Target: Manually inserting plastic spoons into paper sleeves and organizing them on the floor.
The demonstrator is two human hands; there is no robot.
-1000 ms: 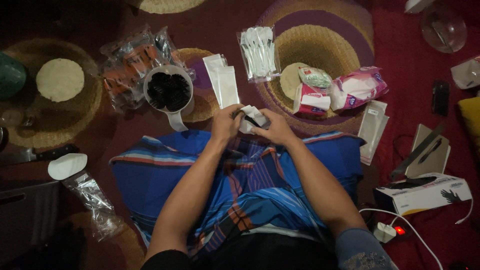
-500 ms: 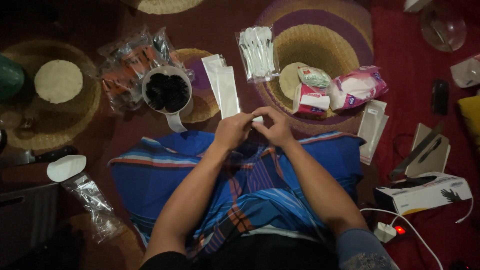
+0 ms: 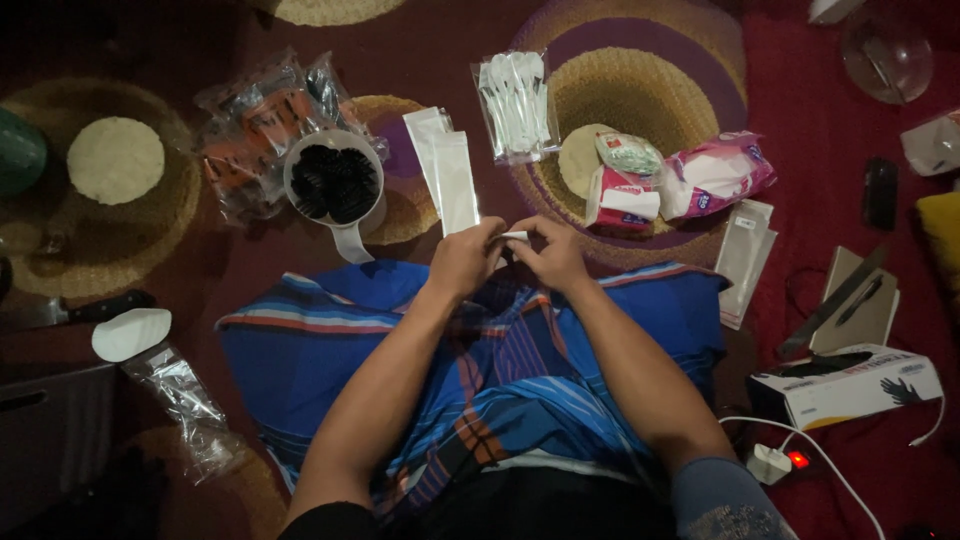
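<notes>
Over lap, left hand (image 3: 465, 257), right hand (image 3: 555, 252) pinching white packet (image 3: 515, 236)

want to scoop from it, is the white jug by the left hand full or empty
Full, or nearly: the white jug stands upright, and dark pieces fill its open mouth up to the rim. What they are, cannot tell.

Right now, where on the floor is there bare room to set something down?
Bare patches: dark floor between the round woven mat at left and the white cup; red cloth between the pink packet and the black phone. Crowded: just ahead of both hands, around the long white sachets and bagged spoons.
</notes>
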